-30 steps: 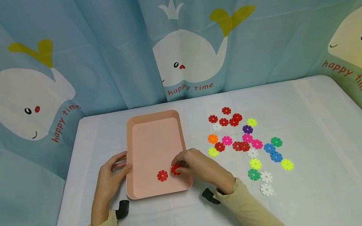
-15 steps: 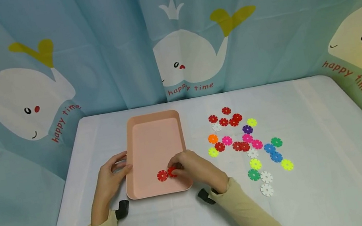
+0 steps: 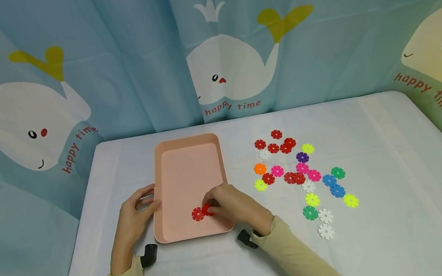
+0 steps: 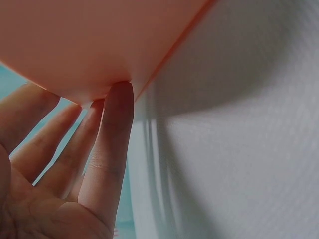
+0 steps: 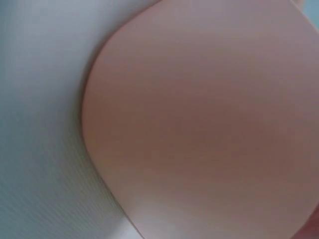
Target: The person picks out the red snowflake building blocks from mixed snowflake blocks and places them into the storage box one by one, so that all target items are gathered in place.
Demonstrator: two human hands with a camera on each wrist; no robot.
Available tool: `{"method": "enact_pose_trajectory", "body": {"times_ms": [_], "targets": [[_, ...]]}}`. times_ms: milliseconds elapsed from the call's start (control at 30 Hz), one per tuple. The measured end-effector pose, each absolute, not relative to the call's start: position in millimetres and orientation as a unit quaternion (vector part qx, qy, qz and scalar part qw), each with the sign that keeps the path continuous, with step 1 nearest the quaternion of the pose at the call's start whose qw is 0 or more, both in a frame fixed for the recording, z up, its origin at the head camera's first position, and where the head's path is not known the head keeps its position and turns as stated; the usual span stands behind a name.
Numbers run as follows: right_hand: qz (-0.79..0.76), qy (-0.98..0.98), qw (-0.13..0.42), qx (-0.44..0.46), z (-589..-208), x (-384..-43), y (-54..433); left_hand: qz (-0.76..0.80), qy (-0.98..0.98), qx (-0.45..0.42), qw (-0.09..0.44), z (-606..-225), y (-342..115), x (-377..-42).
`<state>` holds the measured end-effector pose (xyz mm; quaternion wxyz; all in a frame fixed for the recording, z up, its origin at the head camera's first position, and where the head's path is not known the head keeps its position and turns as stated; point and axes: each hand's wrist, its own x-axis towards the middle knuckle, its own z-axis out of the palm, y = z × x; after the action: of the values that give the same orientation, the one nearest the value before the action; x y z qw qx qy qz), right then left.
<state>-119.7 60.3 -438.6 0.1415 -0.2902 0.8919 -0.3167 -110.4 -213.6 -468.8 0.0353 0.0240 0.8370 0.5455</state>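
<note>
A pink rectangular tray (image 3: pixel 187 173) lies on the white-covered table. My left hand (image 3: pixel 133 222) is at its left side, with fairly straight fingers touching the rim; the left wrist view shows those fingertips (image 4: pixel 119 92) against the tray edge. Low in the tray lies a red notched plastic disc (image 3: pixel 197 214). My right hand (image 3: pixel 239 208) pinches a second red notched disc (image 3: pixel 206 209) between thumb and fingers, right beside the first and overlapping its edge in the head view. The right wrist view is mostly filled by the tray (image 5: pixel 199 114), and the pinched disc is out of sight there.
Right of the tray, several notched discs are scattered on the table: red ones (image 3: pixel 273 148), pink (image 3: pixel 314 176), blue (image 3: pixel 337 191), green (image 3: pixel 310 213), white (image 3: pixel 326 231), yellow (image 3: pixel 351 201), an orange (image 3: pixel 259 169) and a purple one (image 3: pixel 302 157). A whale-print curtain (image 3: pixel 160 45) hangs behind.
My right hand has moved a little left inside the tray, bringing the pinched red disc up to the other red disc. The left hand has stayed at the tray's left rim.
</note>
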Motion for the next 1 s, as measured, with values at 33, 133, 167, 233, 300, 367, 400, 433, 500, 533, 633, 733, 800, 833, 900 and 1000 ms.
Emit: {"method": "enact_pose_trajectory", "body": {"times_ms": [33, 133, 167, 233, 300, 367, 400, 433, 500, 533, 633, 733, 800, 833, 900, 1000], "targets": [[-0.316, 0.892, 0.14, -0.291, -438.5, -119.6, 60.0, 0.545, 0.837, 0.024, 0.035, -468.6, -213.8, -110.4], [-0.315, 0.893, 0.142, -0.289, -438.2, -119.3, 59.4, 0.543, 0.839, 0.027, 0.034, -468.9, -214.3, -110.1], [-0.314, 0.893, 0.142, -0.288, -438.2, -119.0, 59.3, 0.542, 0.84, 0.027, 0.034, -468.9, -214.4, -110.1], [-0.315, 0.893, 0.144, -0.287, -438.2, -118.4, 59.1, 0.54, 0.841, 0.027, 0.033, -469.1, -214.5, -110.2], [-0.314, 0.893, 0.142, -0.289, -438.1, -117.9, 58.9, 0.54, 0.841, 0.025, 0.033, -469.3, -214.1, -110.3], [-0.31, 0.894, 0.139, -0.291, -438.0, -117.3, 59.0, 0.541, 0.84, 0.023, 0.034, -469.3, -213.8, -110.6], [-0.309, 0.895, 0.137, -0.292, -437.8, -117.1, 59.0, 0.543, 0.839, 0.022, 0.035, -469.2, -213.5, -110.6], [-0.307, 0.895, 0.135, -0.293, -437.6, -116.9, 59.0, 0.544, 0.838, 0.021, 0.036, -469.0, -213.2, -110.7], [-0.304, 0.896, 0.133, -0.294, -437.1, -116.4, 59.1, 0.545, 0.837, 0.022, 0.036, -468.7, -212.9, -110.7], [-0.303, 0.897, 0.132, -0.293, -436.9, -116.2, 59.1, 0.545, 0.837, 0.023, 0.035, -468.5, -212.8, -110.7], [-0.303, 0.899, 0.125, -0.289, -436.2, -115.8, 59.2, 0.545, 0.837, 0.025, 0.034, -468.3, -212.8, -110.4], [-0.307, 0.901, 0.116, -0.285, -435.4, -115.3, 59.5, 0.546, 0.837, 0.026, 0.032, -468.1, -213.1, -110.0], [-0.312, 0.9, 0.114, -0.281, -435.0, -115.1, 59.9, 0.546, 0.837, 0.026, 0.031, -467.8, -213.0, -109.7], [-0.315, 0.9, 0.113, -0.281, -434.7, -115.0, 60.2, 0.545, 0.837, 0.026, 0.031, -467.7, -213.1, -109.6], [-0.317, 0.899, 0.111, -0.282, -434.4, -114.8, 61.0, 0.543, 0.839, 0.027, 0.031, -467.7, -213.0, -109.7], [-0.322, 0.898, 0.105, -0.281, -432.8, -114.0, 63.2, 0.542, 0.839, 0.026, 0.033, -468.0, -212.9, -110.0]]}}
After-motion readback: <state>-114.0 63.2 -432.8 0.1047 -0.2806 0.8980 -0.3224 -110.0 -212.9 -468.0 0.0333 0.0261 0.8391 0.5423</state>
